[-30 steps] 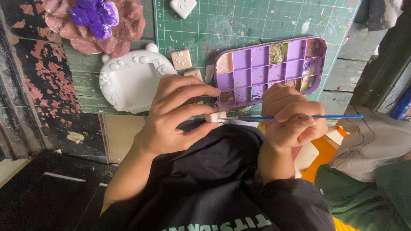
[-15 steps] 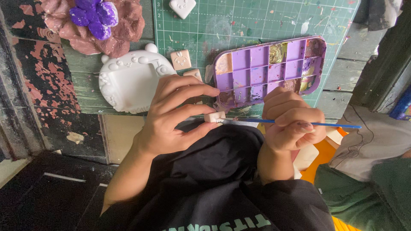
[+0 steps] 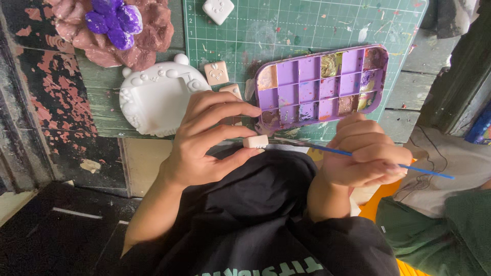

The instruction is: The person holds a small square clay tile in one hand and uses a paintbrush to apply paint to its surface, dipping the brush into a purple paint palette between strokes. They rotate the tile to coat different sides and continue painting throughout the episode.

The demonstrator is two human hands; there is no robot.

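Observation:
My left hand (image 3: 207, 140) pinches a small pale plaster cube (image 3: 255, 141) between thumb and fingers, just above my black-clad knee. My right hand (image 3: 365, 156) grips a thin blue paintbrush (image 3: 424, 171), whose tip reaches left to the cube. Behind both hands lies a purple paint palette (image 3: 322, 84) with several wells of mixed paint, resting on a green cutting mat (image 3: 296, 25).
A white plaster tray with raised decoration (image 3: 153, 97) sits left of the mat. Two small beige square pieces (image 3: 216, 73) lie beside it, and a white one (image 3: 218, 9) farther back. A pink plaster flower with a purple centre (image 3: 112, 25) is at the back left. Another person's clothing (image 3: 450, 204) is at right.
My right hand has shifted slightly lower and to the right with the brush, whose tip stays at the cube. My left hand keeps its hold.

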